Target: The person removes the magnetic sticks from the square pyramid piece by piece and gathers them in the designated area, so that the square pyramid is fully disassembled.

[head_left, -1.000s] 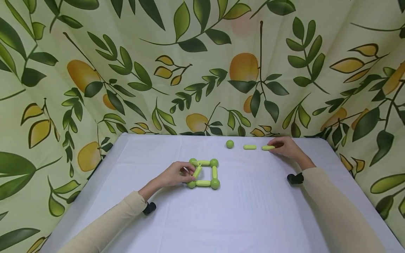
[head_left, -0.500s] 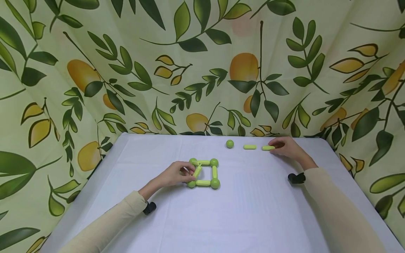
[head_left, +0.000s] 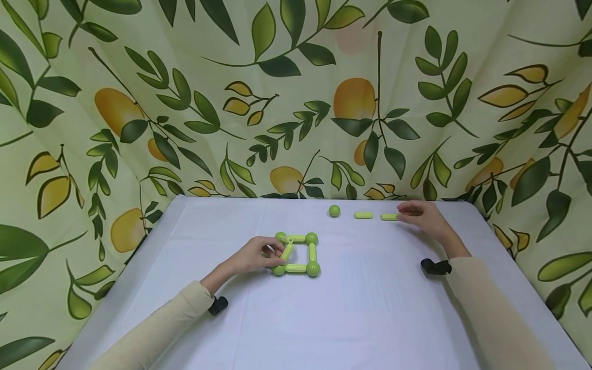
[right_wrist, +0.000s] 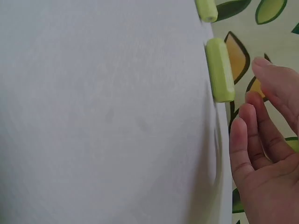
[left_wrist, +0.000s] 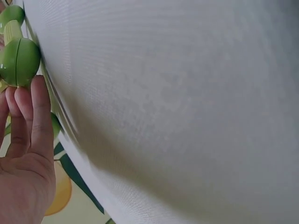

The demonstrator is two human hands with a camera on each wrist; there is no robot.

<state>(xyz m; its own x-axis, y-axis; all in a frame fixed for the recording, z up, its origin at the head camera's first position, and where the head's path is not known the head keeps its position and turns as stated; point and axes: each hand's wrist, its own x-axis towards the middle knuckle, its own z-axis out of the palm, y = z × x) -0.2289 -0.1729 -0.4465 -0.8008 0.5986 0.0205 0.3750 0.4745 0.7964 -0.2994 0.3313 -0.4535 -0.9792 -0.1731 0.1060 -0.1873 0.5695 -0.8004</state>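
Observation:
A square of light green rods and darker green balls [head_left: 313, 269] lies on the table, left of centre. At its left side my left hand [head_left: 256, 254] pinches a slanted rod [head_left: 287, 252] near the lower left ball; my fingers partly hide that side. In the left wrist view, fingertips of the left hand [left_wrist: 30, 158] reach a green ball [left_wrist: 21, 61]. Toward the back right, my right hand [head_left: 427, 221] is beside a loose rod [head_left: 389, 217]. The right wrist view shows this rod [right_wrist: 219, 70] apart from the loosely bent fingers, which hold nothing.
A second loose rod [head_left: 363, 215] and a single green ball [head_left: 334, 210] lie in a row along the back of the white table [head_left: 370, 318]. A leaf-and-fruit patterned curtain [head_left: 296, 128] hangs behind the table's far edge.
My right hand has drawn slightly to the right, away from the end of the loose rod. The left hand keeps its place at the square, and the head view has shifted a little.

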